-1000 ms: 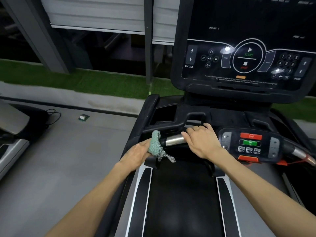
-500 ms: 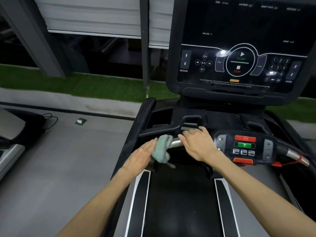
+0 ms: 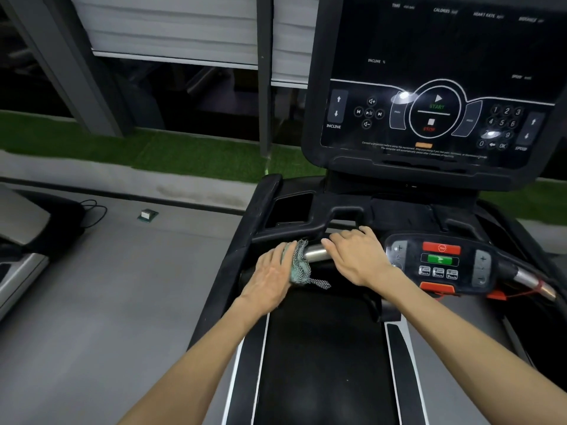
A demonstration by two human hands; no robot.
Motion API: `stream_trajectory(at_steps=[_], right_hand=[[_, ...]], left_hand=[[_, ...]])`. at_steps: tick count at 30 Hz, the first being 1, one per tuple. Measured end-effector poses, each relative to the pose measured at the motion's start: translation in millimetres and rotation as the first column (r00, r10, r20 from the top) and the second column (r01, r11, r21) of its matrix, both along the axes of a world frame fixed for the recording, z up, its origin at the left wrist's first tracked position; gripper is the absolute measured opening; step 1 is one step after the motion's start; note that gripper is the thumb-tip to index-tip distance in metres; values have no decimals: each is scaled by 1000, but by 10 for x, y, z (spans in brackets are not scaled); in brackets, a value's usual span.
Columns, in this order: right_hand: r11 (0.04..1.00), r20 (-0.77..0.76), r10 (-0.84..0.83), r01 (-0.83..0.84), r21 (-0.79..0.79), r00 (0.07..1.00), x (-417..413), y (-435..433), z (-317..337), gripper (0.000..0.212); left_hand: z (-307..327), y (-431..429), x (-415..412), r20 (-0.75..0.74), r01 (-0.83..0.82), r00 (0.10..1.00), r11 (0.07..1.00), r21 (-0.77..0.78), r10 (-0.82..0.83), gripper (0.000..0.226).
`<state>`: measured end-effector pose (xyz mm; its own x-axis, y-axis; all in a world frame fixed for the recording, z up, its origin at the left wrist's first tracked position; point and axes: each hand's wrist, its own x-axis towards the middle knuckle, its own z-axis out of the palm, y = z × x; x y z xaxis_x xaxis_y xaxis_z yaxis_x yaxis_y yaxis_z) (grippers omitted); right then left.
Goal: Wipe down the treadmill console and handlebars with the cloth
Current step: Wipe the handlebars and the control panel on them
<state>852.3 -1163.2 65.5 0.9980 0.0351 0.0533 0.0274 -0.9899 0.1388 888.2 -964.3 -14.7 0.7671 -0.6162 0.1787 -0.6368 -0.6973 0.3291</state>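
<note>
- Cloth [image 3: 299,265]: a green-and-white checked rag, draped over the front handlebar [image 3: 316,252]. One loose corner hung below the bar on the side nearest me.
- Left hand [image 3: 270,276]: my fingers lay nearly straight and pressed the cloth against the bar. It was a flat push rather than a closed fist, and my thumb was hidden.
- Right hand [image 3: 356,259]: its fingers curled over the handlebar just right of the cloth and held the bar bare. A short stretch of shiny metal showed between my two hands.
- Step in hand, as I judged it: wiping the left-centre part of the handlebar, with the right hand steadying.
- Lower control panel [image 3: 441,262]: touching the right edge of my right hand. No cloth was near its red and green buttons.
- Far end of the bar [image 3: 527,279]: well to the right of the grip, beyond the panel, and out of the cloth's reach.
- Console [image 3: 435,87]: above and beyond both hands. Two glare spots sat on its dark face, and I could not tell whether it had been wiped.
- Progress, as I judged it: somewhere in the handlebar stage. The right stretch of bar and the lower panel were probably left to do. The console may have been too.
- Running belt [image 3: 322,363]: below the grip, between my forearms.
</note>
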Motion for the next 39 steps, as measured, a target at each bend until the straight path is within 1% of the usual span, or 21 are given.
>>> stream_trajectory(at_steps=[2,5,9,12,16,19,20,22,25,27,28,29,30,32,33,35,37,39], right_hand=[[1000,-1,4,-4,-14,1000,-6,-4,-14,79],[999,18,25,-24,-42,1000,-32,-10,-45,70],[996,45,48,-45,-74,998,-60,-37,-84,64],[995,77,82,-77,-70,994,-105,-40,-71,60],[991,77,125,-120,-62,989,-217,-55,-58,59],[990,53,122,-118,-76,991,-270,-70,-40,62],[990,51,121,-117,-77,991,-275,-71,-41,63],[991,40,111,-108,-75,993,-275,-56,-33,63],[995,-14,89,-90,-43,996,-278,-43,1,65],[996,-53,92,-92,5,994,-283,-27,74,77],[992,-44,119,-117,53,992,-275,-37,102,82],[984,-49,135,-128,125,990,-254,-62,135,79],[968,-71,128,-110,224,989,-230,-94,185,70],[889,-31,93,-69,452,995,-184,-163,358,55],[825,11,61,-57,563,998,-183,-197,488,49],[699,60,-10,-36,714,998,-202,-283,769,37],[548,41,-49,-8,836,998,-259,-377,1019,31],[366,52,-18,-42,930,998,-316,-454,1232,29]], left_hand=[[-52,101,2,26,39,999,998,-59,-37,77],[-156,296,21,12,53,999,996,-77,-52,75],[-265,431,-5,-29,-43,999,997,-69,41,76],[-195,194,-67,-25,-95,995,995,-30,95,80],[-145,-102,-140,87,-19,996,999,-31,22,85],[-192,115,-134,114,32,993,999,-31,-29,85],[-235,235,-119,93,31,995,999,-17,-29,88],[-293,451,-92,3,-13,1000,1000,4,13,93],[-216,497,-79,-139,-55,989,998,17,56,88],[15,322,-67,-222,-37,975,998,-41,27,80],[160,189,-56,-269,-31,963,995,-99,3,75],[330,42,-48,-326,-37,945,986,-161,-18,69],[505,-106,-45,-383,-55,923,973,-224,-36,62],[851,-374,-48,-471,-118,880,929,-351,-66,43],[999,-485,-49,-491,-142,867,904,-404,-83,33],[1262,-648,-52,-519,-180,845,848,-498,-126,20],[1504,-764,-72,-547,-204,814,785,-585,-197,15],[1727,-861,-89,-560,-224,779,708,-670,-283,20]])
